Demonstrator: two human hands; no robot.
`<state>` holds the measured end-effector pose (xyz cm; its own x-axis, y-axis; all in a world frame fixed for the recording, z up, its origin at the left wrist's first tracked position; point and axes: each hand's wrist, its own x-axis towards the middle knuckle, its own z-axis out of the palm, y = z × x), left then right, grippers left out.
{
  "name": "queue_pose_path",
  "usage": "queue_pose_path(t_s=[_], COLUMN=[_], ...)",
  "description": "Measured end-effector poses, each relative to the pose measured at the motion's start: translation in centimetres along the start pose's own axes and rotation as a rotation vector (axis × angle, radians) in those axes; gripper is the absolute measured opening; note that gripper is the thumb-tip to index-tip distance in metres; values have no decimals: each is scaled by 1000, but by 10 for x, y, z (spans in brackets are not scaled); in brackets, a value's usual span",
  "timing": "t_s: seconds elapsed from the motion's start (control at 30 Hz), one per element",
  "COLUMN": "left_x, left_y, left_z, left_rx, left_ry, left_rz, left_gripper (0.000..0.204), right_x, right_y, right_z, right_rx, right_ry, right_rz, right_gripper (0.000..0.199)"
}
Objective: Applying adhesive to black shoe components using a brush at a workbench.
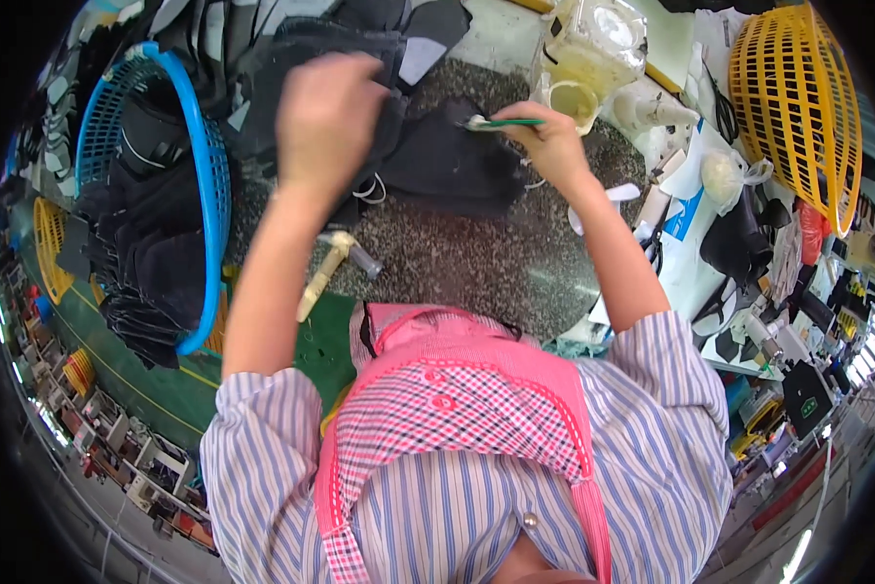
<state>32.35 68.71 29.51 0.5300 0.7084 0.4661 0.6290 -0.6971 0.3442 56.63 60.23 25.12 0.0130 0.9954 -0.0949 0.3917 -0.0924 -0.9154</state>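
My right hand [554, 148] grips a small green-handled brush [517, 123], its pale bristles over the upper edge of a black fabric piece [462, 170]. That piece lies flat on the speckled stone worktop [437, 248]. To the left, my left hand [328, 115] is above a stack of black pieces [262, 83]; motion smears its fingers, so I cannot tell whether they hold anything. Beside my right hand stands a cloudy plastic container [598, 44] with an open cup [576, 103] of yellowish residue at its front.
A blue basket [210, 209] full of black pieces stands at the left. By the worktop's near left edge lies a hammer [324, 274]. A yellow basket [798, 92] is at the far right, near a knotted plastic bag [725, 177] and black parts [744, 238].
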Motion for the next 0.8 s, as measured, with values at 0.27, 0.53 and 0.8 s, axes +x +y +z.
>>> queue_pose_path(t_s=[0.27,0.53,0.8], left_x=[-49,-48,-52], left_y=[53,53,53], left_z=[71,78,51], left_rx=[-83,-176,-629], left_ry=[-228,-138,-604], left_rz=[-359,-403,-206], left_gripper=[51,34,22], right_x=[-13,-30,-19], right_y=[-28,-2,23], right_z=[-13,-28,-56], right_rx=[152,-254,-292], right_ry=[99,-94,310], right_rz=[85,172,43], right_gripper=[15,15,13])
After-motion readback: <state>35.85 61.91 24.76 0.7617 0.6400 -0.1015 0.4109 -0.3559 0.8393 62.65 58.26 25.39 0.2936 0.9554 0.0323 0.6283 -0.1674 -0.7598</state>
